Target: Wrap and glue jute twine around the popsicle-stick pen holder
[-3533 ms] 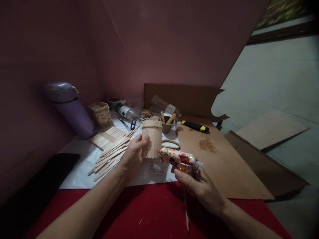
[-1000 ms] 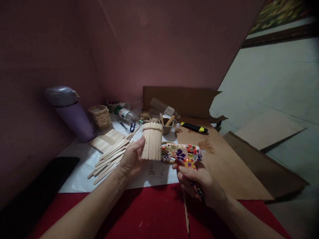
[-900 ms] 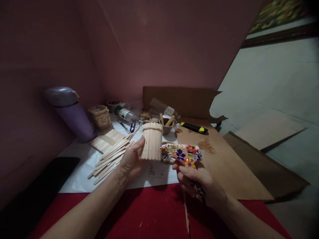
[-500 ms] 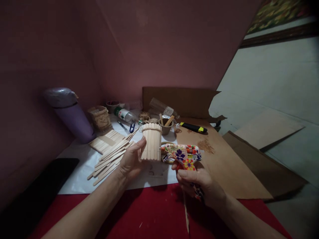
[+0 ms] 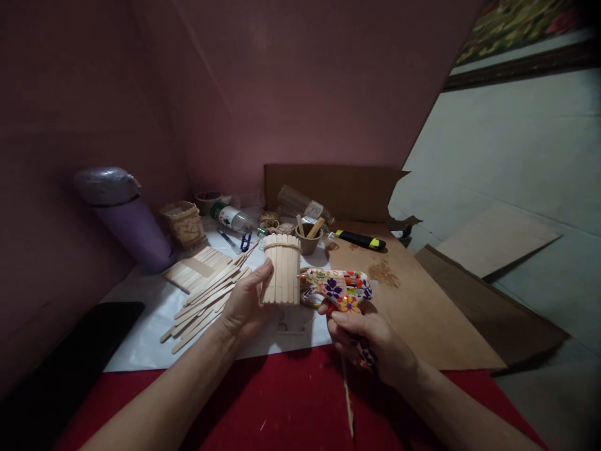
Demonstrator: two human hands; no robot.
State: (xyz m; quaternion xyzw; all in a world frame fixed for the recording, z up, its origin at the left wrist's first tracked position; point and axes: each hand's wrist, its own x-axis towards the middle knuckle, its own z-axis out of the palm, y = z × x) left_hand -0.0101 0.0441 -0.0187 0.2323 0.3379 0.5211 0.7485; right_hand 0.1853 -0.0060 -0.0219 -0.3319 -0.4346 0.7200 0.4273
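A cup covered in upright craft sticks (image 5: 282, 272), with twine around its upper part, is held at its left side by my left hand (image 5: 247, 299). My right hand (image 5: 359, 332) grips the handle of a flower-patterned glue gun (image 5: 335, 285), its fingers around the trigger area. The gun's nozzle points left and meets the right edge of the stick-covered cup. Loose craft sticks (image 5: 206, 310) lie fanned out left of my left hand, beside a bundle of sticks (image 5: 195, 269).
Behind stand a purple bottle (image 5: 136, 228), a woven-looking pot (image 5: 183, 224), a plastic bottle (image 5: 232, 217), twine (image 5: 269, 219) and a small pot with sticks (image 5: 310, 241). A black-yellow cutter (image 5: 360, 240) rests on cardboard (image 5: 422, 313) at right.
The view has shifted slightly, so most things sit a little further left. Both hands keep their holds, with the nozzle still at the cup's right edge.
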